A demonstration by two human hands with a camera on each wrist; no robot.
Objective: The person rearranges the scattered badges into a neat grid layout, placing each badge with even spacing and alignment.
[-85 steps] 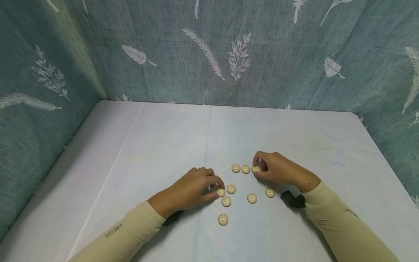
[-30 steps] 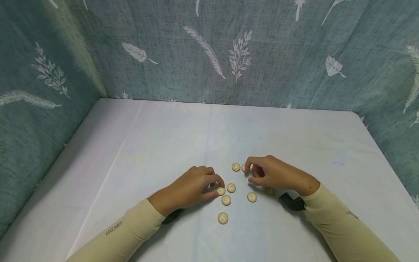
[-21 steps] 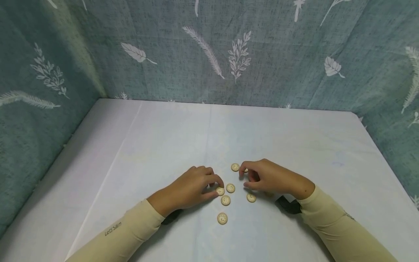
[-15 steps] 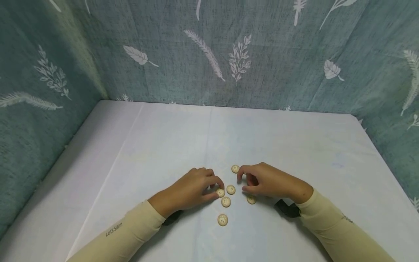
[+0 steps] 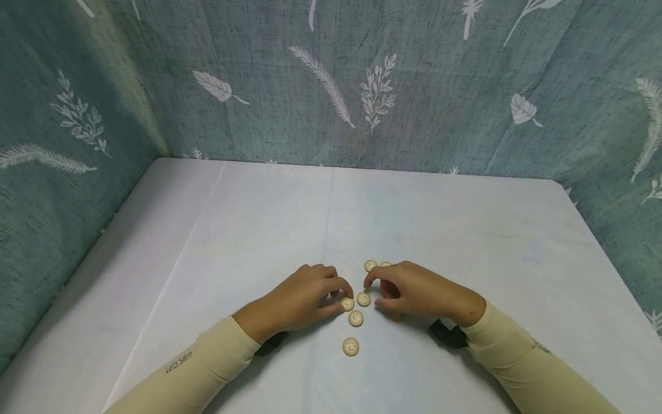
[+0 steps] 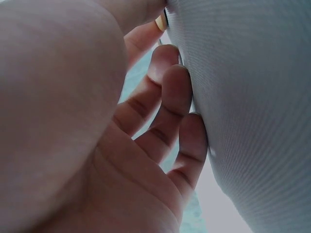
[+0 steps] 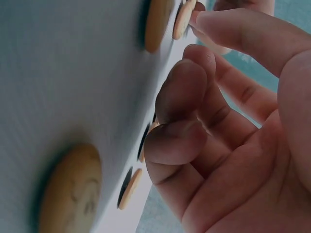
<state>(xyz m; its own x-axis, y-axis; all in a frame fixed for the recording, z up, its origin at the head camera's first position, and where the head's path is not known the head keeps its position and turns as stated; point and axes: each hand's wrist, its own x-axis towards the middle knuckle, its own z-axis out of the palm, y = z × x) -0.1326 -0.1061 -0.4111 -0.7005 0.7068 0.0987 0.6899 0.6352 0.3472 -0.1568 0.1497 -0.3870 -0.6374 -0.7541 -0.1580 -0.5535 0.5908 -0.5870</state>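
Left hand (image 5: pixel 300 296) pinches one button (image 5: pixel 347 303) on white cloth (image 5: pixel 258 218); right hand (image 5: pixel 414 290), thumb (image 5: pixel 388 304) and index finger (image 5: pixel 377 273) parted, hovers just beside another button (image 5: pixel 364 299). Right-wrist view shows curled outer fingers (image 7: pixel 177 141), hidden from head view. Head view counts seven buttons, two partly covered by right hand.

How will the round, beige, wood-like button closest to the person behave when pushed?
The round, beige, wood-like button will likely slide, not tip, since it lies flat on the white cloth. Being small, it seems light; being round, it might roll on edge.
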